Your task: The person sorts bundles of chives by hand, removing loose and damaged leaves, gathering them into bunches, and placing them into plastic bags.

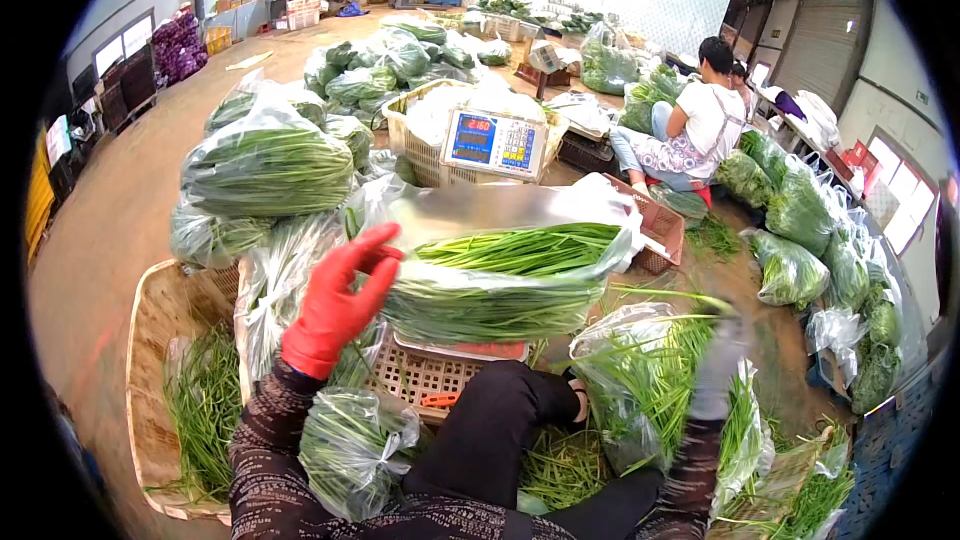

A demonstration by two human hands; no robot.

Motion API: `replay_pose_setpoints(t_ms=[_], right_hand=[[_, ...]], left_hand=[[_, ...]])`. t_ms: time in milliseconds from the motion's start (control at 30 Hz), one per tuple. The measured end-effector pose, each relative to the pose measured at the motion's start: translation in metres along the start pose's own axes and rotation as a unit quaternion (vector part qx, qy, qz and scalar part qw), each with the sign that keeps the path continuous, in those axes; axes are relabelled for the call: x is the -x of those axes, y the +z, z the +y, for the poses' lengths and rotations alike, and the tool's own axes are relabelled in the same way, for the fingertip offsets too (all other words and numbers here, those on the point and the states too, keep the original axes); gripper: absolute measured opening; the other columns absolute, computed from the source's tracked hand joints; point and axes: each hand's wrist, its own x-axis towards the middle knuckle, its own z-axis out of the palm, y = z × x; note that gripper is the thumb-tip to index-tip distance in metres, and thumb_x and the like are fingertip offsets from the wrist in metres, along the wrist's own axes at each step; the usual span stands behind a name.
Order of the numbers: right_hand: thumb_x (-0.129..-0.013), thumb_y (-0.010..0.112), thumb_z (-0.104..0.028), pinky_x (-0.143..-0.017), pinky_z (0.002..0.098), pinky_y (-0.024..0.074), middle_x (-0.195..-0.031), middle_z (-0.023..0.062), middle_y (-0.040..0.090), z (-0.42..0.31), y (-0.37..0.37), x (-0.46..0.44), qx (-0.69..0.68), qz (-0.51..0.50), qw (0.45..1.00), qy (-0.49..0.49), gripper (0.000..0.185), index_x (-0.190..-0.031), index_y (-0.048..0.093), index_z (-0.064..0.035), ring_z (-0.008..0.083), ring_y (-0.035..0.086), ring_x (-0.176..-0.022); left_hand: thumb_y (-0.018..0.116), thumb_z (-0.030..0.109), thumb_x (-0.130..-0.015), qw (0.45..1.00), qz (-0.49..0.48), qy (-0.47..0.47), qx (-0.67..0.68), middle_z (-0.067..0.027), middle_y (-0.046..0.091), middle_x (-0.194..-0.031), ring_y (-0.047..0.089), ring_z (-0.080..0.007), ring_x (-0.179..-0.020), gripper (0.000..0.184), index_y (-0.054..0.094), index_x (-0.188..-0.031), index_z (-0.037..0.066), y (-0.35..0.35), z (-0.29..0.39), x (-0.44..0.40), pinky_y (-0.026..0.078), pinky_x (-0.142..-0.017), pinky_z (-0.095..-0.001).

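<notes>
A clear plastic bag of long green chives (500, 305) lies across the scale's platform in front of me, its top side open. My left hand (350, 300), in a red glove, is at the bag's left end with its fingers curved and apart. My right hand (718, 375), in a grey glove, is smeared by motion above a second open bag of loose chives (655, 370). A few chive stalks (690, 298) stick out from its fingers to the left. The scale's display (494, 143) stands behind the first bag with red digits lit.
Filled bags (268, 165) are piled at the left above a crate of loose chives (140, 390). A tied bag (352, 450) sits by my leg. Another person (705, 130) sits at the back right near a brown crate (660, 225). More bags (800, 215) line the right.
</notes>
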Motion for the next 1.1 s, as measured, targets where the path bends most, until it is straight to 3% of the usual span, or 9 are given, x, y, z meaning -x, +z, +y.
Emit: replay_pose_setpoints(t_ms=[100,200,233,333,400,567,833,1000,1100], right_hand=[[-0.088,0.044,-0.003,-0.076,0.0275,0.0471,-0.103,0.0085,0.062,-0.042,-0.073,-0.023,-0.058,0.085,0.985,-0.136,0.026,-0.107,0.06,-0.0072,0.0165,0.059,-0.083],[-0.082,0.046,0.001,-0.065,0.0337,0.0456,-0.103,0.0125,0.06,-0.027,-0.148,-0.035,0.328,0.138,0.877,-0.323,0.04,-0.119,0.055,-0.0111,0.0231,0.057,-0.074],[-0.081,0.048,0.0,-0.063,0.0344,0.0443,-0.093,0.0123,0.06,-0.03,-0.164,-0.022,0.535,0.179,0.761,-0.322,0.043,-0.122,0.054,-0.0133,0.0237,0.055,-0.07],[-0.08,0.053,-0.004,-0.064,0.0334,0.0444,-0.086,0.0109,0.059,-0.048,-0.139,0.05,0.559,0.077,0.811,-0.157,0.037,-0.117,0.056,-0.0102,0.0224,0.055,-0.073],[-0.08,0.053,-0.005,-0.051,0.032,0.0401,-0.069,0.0054,0.052,-0.006,-0.123,0.085,0.495,-0.012,0.788,-0.366,0.017,-0.096,0.058,-0.0066,0.0183,0.049,-0.058],[-0.074,0.062,-0.012,-0.076,0.0376,0.0462,-0.098,0.0149,0.06,0.035,-0.071,0.243,0.257,-0.295,0.917,-0.074,0.048,-0.119,0.051,-0.0033,0.0289,0.059,-0.086],[-0.074,0.062,-0.018,-0.087,0.0424,0.0429,-0.111,0.0195,0.056,0.084,-0.157,0.225,0.239,-0.056,0.961,0.127,0.051,-0.119,0.048,0.0,0.0338,0.054,-0.101],[-0.068,0.066,-0.023,-0.087,0.0435,0.044,-0.11,0.0248,0.055,0.211,-0.239,0.195,0.572,0.031,0.739,0.354,0.065,-0.122,0.04,0.0032,0.0347,0.056,-0.099],[-0.07,0.065,-0.022,-0.088,0.0398,0.0432,-0.119,0.0214,0.05,0.255,-0.254,0.193,0.687,0.03,0.693,0.215,0.068,-0.125,0.033,0.0019,0.0364,0.051,-0.108]], left_hand=[[0.062,0.008,-0.083,0.992,-0.102,-0.035,0.066,-0.0085,0.066,-0.084,0.063,-0.0129,-0.075,0.034,0.057,-0.117,0.006,0.036,0.008,0.012,0.049,-0.07,-0.0261],[0.06,0.007,-0.084,0.962,-0.264,-0.011,0.076,-0.008,0.067,-0.094,0.063,-0.0131,-0.083,0.036,0.055,-0.119,0.006,0.076,0.015,0.027,0.049,-0.075,-0.0281],[0.06,0.006,-0.084,0.952,-0.286,-0.01,0.107,-0.008,0.067,-0.093,0.063,-0.0132,-0.083,0.036,0.055,-0.119,0.006,0.092,0.017,0.035,0.049,-0.075,-0.0283],[0.057,0.011,-0.087,0.879,-0.433,-0.039,0.198,-0.0109,0.065,-0.099,0.063,-0.0161,-0.087,0.038,0.05,-0.124,0.005,0.15,0.035,0.07,0.049,-0.078,-0.0292],[0.055,0.023,-0.091,0.654,-0.556,-0.299,0.416,-0.0103,0.063,-0.107,0.061,-0.0198,-0.093,0.041,0.047,-0.127,0.006,0.186,0.055,0.104,0.047,-0.08,-0.0284],[0.038,0.05,-0.092,0.148,-0.459,-0.609,0.629,-0.0159,0.046,-0.131,0.045,-0.0314,-0.119,0.063,0.033,-0.136,0.004,0.258,0.065,0.22,0.032,-0.104,-0.0455],[0.047,0.031,-0.093,0.381,-0.355,-0.626,0.581,-0.0053,0.059,-0.114,0.057,-0.0229,-0.105,0.042,0.042,-0.133,0.016,0.292,0.05,0.21,0.047,-0.089,-0.04],[0.048,0.034,-0.093,0.393,-0.393,-0.63,0.543,-0.0043,0.059,-0.112,0.059,-0.0209,-0.098,0.043,0.043,-0.132,0.017,0.309,0.044,0.217,0.05,-0.082,-0.0367],[0.05,0.039,-0.091,0.409,-0.444,-0.619,0.502,-0.0052,0.06,-0.11,0.059,-0.0203,-0.097,0.049,0.042,-0.132,0.015,0.306,0.048,0.232,0.048,-0.083,-0.0375]])
